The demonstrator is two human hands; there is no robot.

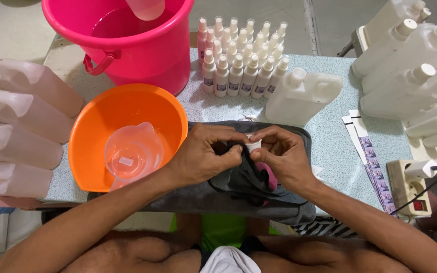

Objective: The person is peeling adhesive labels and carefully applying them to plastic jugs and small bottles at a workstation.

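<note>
Surface: a speckled pale blue table (pixel 330 146) under my arms, with a bare grey floor showing past its far edge.
Cloth: a dark grey cloth (pixel 259 194) lies at the near edge of the table, bunched up under my hands, with a bit of pink showing in its folds.
Left hand: my left hand (pixel 206 154) comes in from the lower left, knuckles up, fingers curled and pinched shut on the cloth and the small white bottle (pixel 253 145).
Right hand: my right hand (pixel 284 156) comes in from the lower right and meets the left; its fingertips are closed on that same bottle, which sits between both hands, just above the cloth.
Bowl: an orange bowl (pixel 97 126) stands just left of my left hand, with a clear measuring cup (pixel 132 151) lying in it.
Labels: a strip of labels (pixel 373 167) lies on the table to my right, near a white power strip (pixel 410 187).
Big bottles: large pinkish bottles (pixel 21 121) lie at the left edge, white ones (pixel 410 65) at the right, and a white jug (pixel 302 96) beyond my hands.
Far side: rows of small white spray bottles (pixel 244 60) stand upright beside a pink bucket (pixel 127 45).
</note>
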